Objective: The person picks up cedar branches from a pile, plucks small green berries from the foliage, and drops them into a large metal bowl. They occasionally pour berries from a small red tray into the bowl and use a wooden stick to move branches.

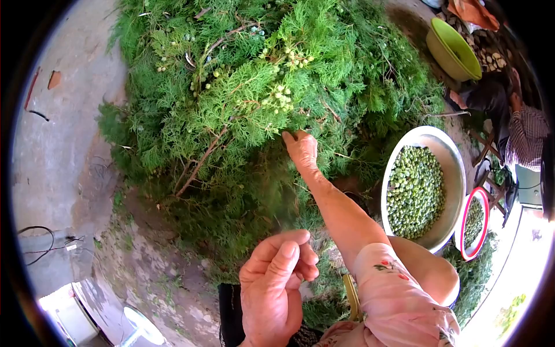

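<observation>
Reaching toward 12 o'clock, the right hand has its fingers pinched closed on a sprig at the near edge of the branch pile, just below a cluster of pale berries. The left hand, at 6 o'clock, is loosely curled, thumb on forefinger; whether it holds anything cannot be told. The sprig is judged light, soft and springy, and is best gripped on the woody stem beneath the berries. A bowl of loose green berries stands at 3 o'clock.
</observation>
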Action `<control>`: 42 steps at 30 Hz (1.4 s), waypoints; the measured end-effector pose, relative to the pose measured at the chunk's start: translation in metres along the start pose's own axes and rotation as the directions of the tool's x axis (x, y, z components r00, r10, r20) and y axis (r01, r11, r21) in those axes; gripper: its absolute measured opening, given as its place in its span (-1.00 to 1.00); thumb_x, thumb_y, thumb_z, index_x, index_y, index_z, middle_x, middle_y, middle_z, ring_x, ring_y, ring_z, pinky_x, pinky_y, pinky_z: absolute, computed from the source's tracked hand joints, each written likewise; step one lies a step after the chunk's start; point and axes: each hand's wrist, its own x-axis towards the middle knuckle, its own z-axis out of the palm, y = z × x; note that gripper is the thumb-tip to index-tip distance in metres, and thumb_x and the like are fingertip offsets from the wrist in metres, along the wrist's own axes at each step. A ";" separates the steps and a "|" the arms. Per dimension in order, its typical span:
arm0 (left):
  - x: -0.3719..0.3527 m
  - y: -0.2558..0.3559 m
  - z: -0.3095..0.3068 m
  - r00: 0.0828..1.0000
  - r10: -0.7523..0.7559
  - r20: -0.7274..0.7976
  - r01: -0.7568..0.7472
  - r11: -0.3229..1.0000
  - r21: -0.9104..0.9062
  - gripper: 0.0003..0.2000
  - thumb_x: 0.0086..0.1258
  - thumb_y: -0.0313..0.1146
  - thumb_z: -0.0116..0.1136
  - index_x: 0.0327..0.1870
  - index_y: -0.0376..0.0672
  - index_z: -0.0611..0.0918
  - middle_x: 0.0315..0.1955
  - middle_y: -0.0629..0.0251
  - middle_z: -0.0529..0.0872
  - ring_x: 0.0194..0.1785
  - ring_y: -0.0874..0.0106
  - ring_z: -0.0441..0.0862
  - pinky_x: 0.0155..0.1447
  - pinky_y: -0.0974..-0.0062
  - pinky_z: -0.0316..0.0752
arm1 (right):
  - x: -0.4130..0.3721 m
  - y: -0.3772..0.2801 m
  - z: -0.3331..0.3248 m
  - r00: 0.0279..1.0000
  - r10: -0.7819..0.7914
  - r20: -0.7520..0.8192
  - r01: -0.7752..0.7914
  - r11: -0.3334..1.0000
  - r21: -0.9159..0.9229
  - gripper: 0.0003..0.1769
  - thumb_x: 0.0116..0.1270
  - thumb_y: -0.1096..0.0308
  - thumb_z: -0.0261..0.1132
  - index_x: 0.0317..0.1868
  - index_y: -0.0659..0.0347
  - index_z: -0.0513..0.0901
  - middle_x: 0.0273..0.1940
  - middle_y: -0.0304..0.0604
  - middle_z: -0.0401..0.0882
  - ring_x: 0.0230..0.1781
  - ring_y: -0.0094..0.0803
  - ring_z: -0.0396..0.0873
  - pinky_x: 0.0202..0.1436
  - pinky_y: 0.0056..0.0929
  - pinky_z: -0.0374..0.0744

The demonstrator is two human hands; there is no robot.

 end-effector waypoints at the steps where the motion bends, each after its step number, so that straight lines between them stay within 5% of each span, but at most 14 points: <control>1: 0.001 0.001 0.000 1.000 0.002 0.010 -0.002 1.000 0.017 -0.79 0.35 -0.34 0.06 -0.12 -0.27 0.55 -0.44 0.28 0.57 -0.46 0.48 0.47 -0.20 0.42 0.47 | 0.000 0.004 -0.001 0.999 -0.038 0.029 0.039 0.998 -0.048 -0.64 0.06 0.06 0.34 -0.36 0.23 0.65 -0.41 0.03 0.62 -0.38 -0.07 0.57 -0.23 -0.24 0.51; 6: 0.004 0.012 0.001 0.989 0.127 -0.074 -0.120 0.988 0.093 -0.81 0.37 -0.32 0.02 -0.15 -0.25 0.53 -0.49 0.34 0.51 -0.48 0.53 0.46 -0.25 0.35 0.53 | -0.001 0.000 0.009 0.983 -0.118 0.141 0.122 0.992 -0.019 -0.64 0.03 0.07 0.36 -0.46 0.27 0.63 -0.48 0.01 0.60 -0.47 -0.11 0.54 -0.28 -0.27 0.51; 7: 0.003 0.014 0.002 0.985 0.120 -0.120 -0.124 0.992 -0.021 -0.80 0.32 -0.35 0.12 -0.18 -0.30 0.58 -0.49 0.29 0.59 -0.47 0.54 0.46 -0.36 0.64 0.40 | -0.003 0.000 0.008 0.989 -0.086 0.124 0.084 0.996 0.022 -0.65 0.03 0.10 0.35 -0.47 0.28 0.62 -0.50 0.00 0.60 -0.48 -0.14 0.54 -0.30 -0.28 0.51; 11: 0.004 0.018 0.001 0.974 0.166 -0.156 -0.177 0.983 -0.059 -0.82 0.33 -0.35 0.10 -0.19 -0.27 0.58 -0.49 0.33 0.60 -0.51 0.55 0.45 -0.37 0.62 0.38 | -0.021 0.019 0.000 0.978 0.087 0.192 -0.143 0.943 0.302 -0.69 0.04 0.18 0.33 -0.46 0.33 0.60 -0.57 -0.08 0.54 -0.52 -0.27 0.54 -0.38 -0.32 0.50; 15: 0.002 0.020 -0.002 0.980 0.143 -0.140 -0.159 0.982 -0.105 -0.82 0.35 -0.33 0.07 -0.18 -0.25 0.58 -0.51 0.36 0.58 -0.51 0.54 0.45 -0.38 0.61 0.37 | -0.075 0.038 -0.038 0.846 0.125 0.518 -0.496 0.539 0.681 -0.74 0.09 0.28 0.28 -0.34 0.35 0.57 -0.60 -0.19 0.44 -0.56 -0.40 0.50 -0.53 -0.44 0.46; 18: 0.002 0.019 -0.003 0.978 0.148 -0.150 -0.166 0.980 -0.114 -0.82 0.35 -0.34 0.08 -0.17 -0.25 0.58 -0.50 0.36 0.58 -0.50 0.54 0.46 -0.38 0.62 0.36 | -0.104 0.076 -0.029 0.829 0.072 0.554 -0.532 0.407 0.743 -0.80 0.17 0.37 0.24 -0.27 0.34 0.54 -0.59 -0.25 0.43 -0.59 -0.49 0.45 -0.63 -0.53 0.40; 22: 0.002 0.019 -0.008 0.974 0.171 -0.148 -0.190 0.973 -0.127 -0.81 0.34 -0.34 0.09 -0.16 -0.26 0.57 -0.50 0.35 0.58 -0.49 0.54 0.46 -0.38 0.62 0.37 | -0.117 0.092 -0.023 0.866 0.292 0.407 -0.501 0.506 0.702 -0.90 0.21 0.42 0.25 -0.35 0.27 0.54 -0.62 -0.29 0.43 -0.77 -0.58 0.29 -0.76 -0.60 0.20; 26: 0.003 0.020 -0.010 0.977 0.167 -0.134 -0.185 0.972 -0.142 -0.80 0.34 -0.33 0.10 -0.16 -0.27 0.57 -0.50 0.34 0.58 -0.48 0.54 0.46 -0.38 0.61 0.37 | -0.101 0.094 -0.012 0.950 0.240 0.199 -0.310 0.657 0.688 -0.84 0.22 0.36 0.27 -0.40 0.30 0.55 -0.73 -0.29 0.33 -0.85 -0.58 0.20 -0.79 -0.58 0.14; 29: 0.004 0.020 -0.007 0.978 0.162 -0.133 -0.179 0.975 -0.129 -0.81 0.33 -0.34 0.10 -0.16 -0.26 0.57 -0.50 0.34 0.58 -0.50 0.54 0.46 -0.38 0.61 0.37 | -0.081 0.082 0.003 0.933 0.343 0.107 -0.330 0.702 0.631 -0.76 0.20 0.32 0.30 -0.50 0.30 0.50 -0.73 -0.27 0.32 -0.86 -0.53 0.19 -0.79 -0.56 0.16; 34: 0.005 0.019 -0.002 0.978 0.138 -0.158 -0.156 0.982 -0.110 -0.81 0.33 -0.32 0.10 -0.17 -0.24 0.58 -0.51 0.35 0.58 -0.52 0.54 0.46 -0.38 0.61 0.36 | -0.063 0.068 0.023 0.759 0.640 0.115 -0.531 0.507 0.679 -0.73 0.17 0.31 0.33 -0.48 0.22 0.40 -0.62 -0.22 0.32 -0.73 -0.42 0.26 -0.72 -0.43 0.21; 42: 0.003 0.019 -0.004 0.985 0.120 -0.124 -0.134 0.985 -0.106 -0.82 0.33 -0.30 0.11 -0.18 -0.21 0.58 -0.50 0.39 0.59 -0.51 0.55 0.46 -0.38 0.61 0.35 | -0.060 0.075 0.010 0.739 0.593 0.319 -0.528 0.215 0.822 -0.74 0.25 0.29 0.27 -0.42 0.16 0.34 -0.57 -0.22 0.32 -0.73 -0.43 0.25 -0.74 -0.46 0.17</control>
